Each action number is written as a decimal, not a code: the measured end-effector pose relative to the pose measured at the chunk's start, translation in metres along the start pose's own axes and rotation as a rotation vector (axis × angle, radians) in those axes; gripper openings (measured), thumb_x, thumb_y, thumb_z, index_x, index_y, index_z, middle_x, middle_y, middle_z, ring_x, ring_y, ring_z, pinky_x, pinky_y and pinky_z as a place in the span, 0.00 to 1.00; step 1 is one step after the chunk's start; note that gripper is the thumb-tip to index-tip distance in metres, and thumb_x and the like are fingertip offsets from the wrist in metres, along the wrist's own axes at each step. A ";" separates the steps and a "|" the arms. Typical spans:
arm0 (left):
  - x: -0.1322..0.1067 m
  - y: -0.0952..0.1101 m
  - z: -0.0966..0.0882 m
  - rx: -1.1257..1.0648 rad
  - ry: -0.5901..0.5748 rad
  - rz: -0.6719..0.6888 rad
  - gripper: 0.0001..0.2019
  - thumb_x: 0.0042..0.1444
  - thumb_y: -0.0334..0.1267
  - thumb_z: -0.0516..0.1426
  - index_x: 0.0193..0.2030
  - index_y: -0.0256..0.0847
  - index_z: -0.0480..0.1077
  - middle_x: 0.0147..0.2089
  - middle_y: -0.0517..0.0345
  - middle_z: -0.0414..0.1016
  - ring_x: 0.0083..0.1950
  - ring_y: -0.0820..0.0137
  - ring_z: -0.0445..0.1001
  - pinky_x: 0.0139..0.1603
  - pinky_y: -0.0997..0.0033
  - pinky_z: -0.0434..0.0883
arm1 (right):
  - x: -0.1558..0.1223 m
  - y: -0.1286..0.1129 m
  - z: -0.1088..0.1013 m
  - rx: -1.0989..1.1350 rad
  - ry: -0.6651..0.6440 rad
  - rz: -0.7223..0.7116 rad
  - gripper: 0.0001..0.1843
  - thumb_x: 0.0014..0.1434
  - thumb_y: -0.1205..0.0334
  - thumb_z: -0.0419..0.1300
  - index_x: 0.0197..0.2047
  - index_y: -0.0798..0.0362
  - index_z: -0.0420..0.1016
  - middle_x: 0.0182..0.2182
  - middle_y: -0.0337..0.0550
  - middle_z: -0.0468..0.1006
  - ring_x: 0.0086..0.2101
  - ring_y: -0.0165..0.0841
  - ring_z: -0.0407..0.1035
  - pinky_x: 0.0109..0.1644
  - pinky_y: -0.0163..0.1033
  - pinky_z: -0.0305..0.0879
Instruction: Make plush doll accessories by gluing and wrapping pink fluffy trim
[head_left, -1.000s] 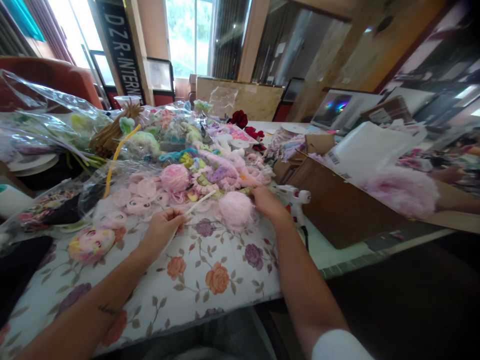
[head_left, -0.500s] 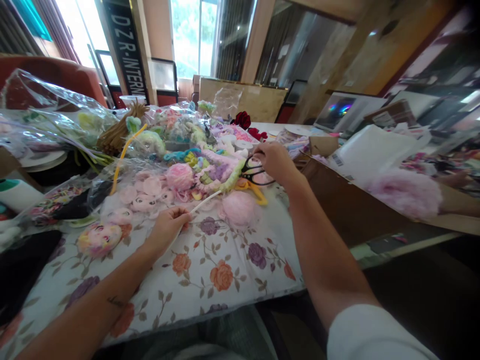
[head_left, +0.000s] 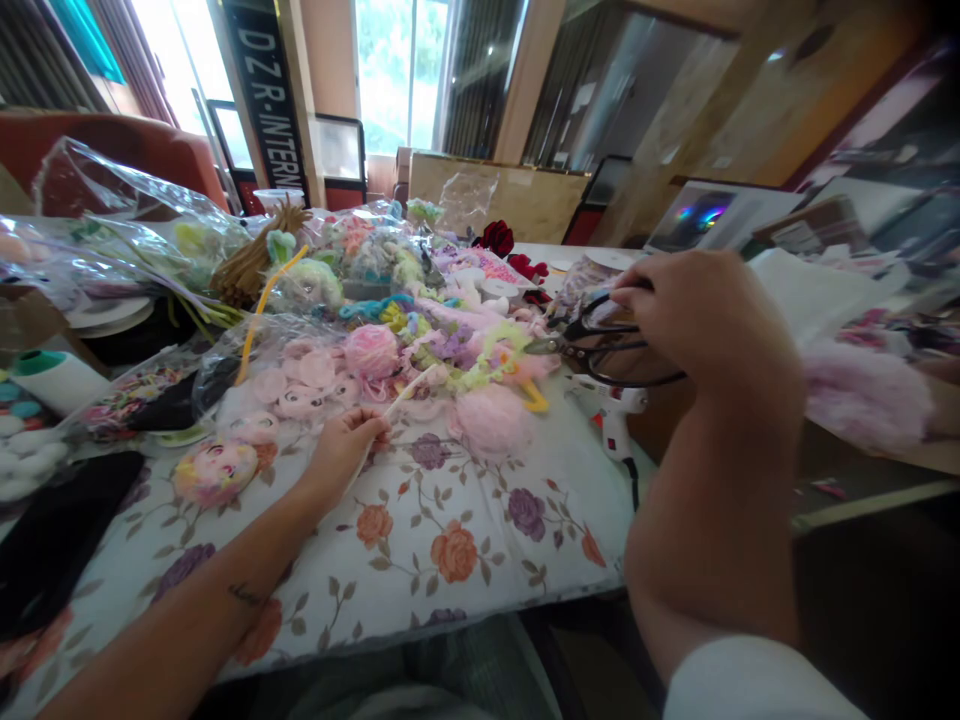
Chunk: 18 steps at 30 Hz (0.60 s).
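Observation:
My left hand [head_left: 346,445] rests on the floral tablecloth [head_left: 420,540] and pinches a thin white fuzzy stem [head_left: 409,385] that slants up to the right. My right hand [head_left: 701,320] is raised close to the camera, its fingers closed on black-handled scissors [head_left: 600,345] whose blades point left over the craft pile. A fluffy pink pompom [head_left: 491,418] lies on the cloth between the hands, near a yellow piece [head_left: 534,398].
Bags of plush faces, pompoms and pipe cleaners [head_left: 315,330] crowd the table's back half. A white glue gun [head_left: 616,415] lies at the right edge beside a cardboard box [head_left: 862,440]. A pink doll face [head_left: 214,470] and a black cloth [head_left: 52,540] lie at left.
My right hand left the pink pompom, reached into the pile, took the scissors and lifted them up and rightward, closer to the camera. My left hand stayed holding the white stem.

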<state>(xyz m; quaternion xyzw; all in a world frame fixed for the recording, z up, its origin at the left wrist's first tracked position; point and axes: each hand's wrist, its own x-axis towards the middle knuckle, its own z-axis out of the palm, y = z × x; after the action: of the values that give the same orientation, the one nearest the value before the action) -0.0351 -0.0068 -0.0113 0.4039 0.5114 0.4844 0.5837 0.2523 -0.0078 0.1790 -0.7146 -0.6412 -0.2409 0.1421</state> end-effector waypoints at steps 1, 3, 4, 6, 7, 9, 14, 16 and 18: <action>0.001 0.000 0.000 -0.036 0.013 0.003 0.10 0.40 0.39 0.63 0.26 0.36 0.68 0.25 0.60 0.72 0.26 0.78 0.69 0.29 0.80 0.66 | -0.004 0.001 -0.003 0.010 0.029 0.021 0.11 0.58 0.65 0.55 0.38 0.55 0.79 0.32 0.53 0.79 0.38 0.46 0.72 0.40 0.46 0.63; 0.002 0.001 -0.002 -0.108 0.026 0.010 0.10 0.39 0.38 0.63 0.26 0.35 0.69 0.26 0.59 0.73 0.28 0.77 0.71 0.33 0.79 0.69 | -0.014 0.003 -0.008 0.033 0.134 0.088 0.12 0.59 0.64 0.54 0.40 0.56 0.78 0.33 0.54 0.79 0.39 0.46 0.72 0.41 0.47 0.64; 0.002 0.002 -0.002 -0.138 0.029 0.011 0.10 0.39 0.37 0.63 0.25 0.35 0.69 0.27 0.59 0.73 0.29 0.77 0.71 0.34 0.79 0.70 | -0.019 0.003 -0.010 0.044 0.188 0.126 0.13 0.60 0.64 0.53 0.41 0.57 0.78 0.34 0.54 0.78 0.39 0.46 0.72 0.41 0.47 0.64; 0.004 0.002 -0.004 -0.178 0.033 0.001 0.09 0.39 0.37 0.63 0.25 0.34 0.70 0.28 0.58 0.73 0.29 0.77 0.72 0.35 0.79 0.70 | -0.030 0.004 -0.013 0.048 0.262 0.203 0.13 0.60 0.63 0.52 0.40 0.57 0.77 0.33 0.55 0.78 0.39 0.47 0.73 0.42 0.49 0.64; 0.004 0.002 -0.004 -0.189 0.036 -0.003 0.09 0.39 0.36 0.63 0.25 0.34 0.70 0.28 0.58 0.73 0.29 0.77 0.72 0.34 0.79 0.71 | -0.035 0.004 -0.014 0.042 0.285 0.245 0.13 0.60 0.64 0.52 0.39 0.57 0.77 0.32 0.55 0.78 0.40 0.48 0.73 0.42 0.50 0.64; 0.004 0.002 -0.004 -0.200 0.042 -0.005 0.09 0.39 0.36 0.64 0.24 0.34 0.70 0.27 0.58 0.73 0.29 0.77 0.72 0.33 0.80 0.71 | -0.043 0.004 -0.013 0.057 0.318 0.308 0.12 0.60 0.64 0.51 0.38 0.56 0.76 0.32 0.55 0.77 0.41 0.53 0.72 0.42 0.52 0.64; 0.006 0.004 -0.007 -0.230 0.062 0.003 0.09 0.39 0.36 0.63 0.25 0.33 0.70 0.26 0.59 0.73 0.27 0.78 0.71 0.31 0.80 0.70 | -0.053 -0.006 0.022 0.559 0.363 0.366 0.06 0.58 0.60 0.53 0.35 0.49 0.70 0.27 0.43 0.76 0.33 0.44 0.74 0.38 0.49 0.66; 0.008 0.007 -0.012 -0.260 0.114 0.024 0.08 0.38 0.35 0.63 0.25 0.34 0.70 0.25 0.60 0.72 0.26 0.78 0.71 0.29 0.81 0.70 | -0.058 -0.021 0.048 0.997 0.236 0.441 0.06 0.54 0.59 0.56 0.35 0.51 0.70 0.23 0.37 0.73 0.22 0.33 0.69 0.28 0.41 0.67; 0.010 0.012 -0.018 -0.287 0.200 0.072 0.08 0.37 0.35 0.63 0.25 0.35 0.70 0.24 0.62 0.71 0.24 0.78 0.70 0.25 0.81 0.67 | -0.070 -0.041 0.076 1.400 -0.110 0.466 0.11 0.49 0.55 0.59 0.35 0.52 0.70 0.20 0.33 0.69 0.18 0.29 0.64 0.22 0.37 0.66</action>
<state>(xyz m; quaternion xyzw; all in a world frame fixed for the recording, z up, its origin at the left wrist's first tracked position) -0.0542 0.0048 -0.0044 0.2845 0.4777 0.6108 0.5637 0.2198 -0.0223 0.0742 -0.5855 -0.4827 0.2968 0.5798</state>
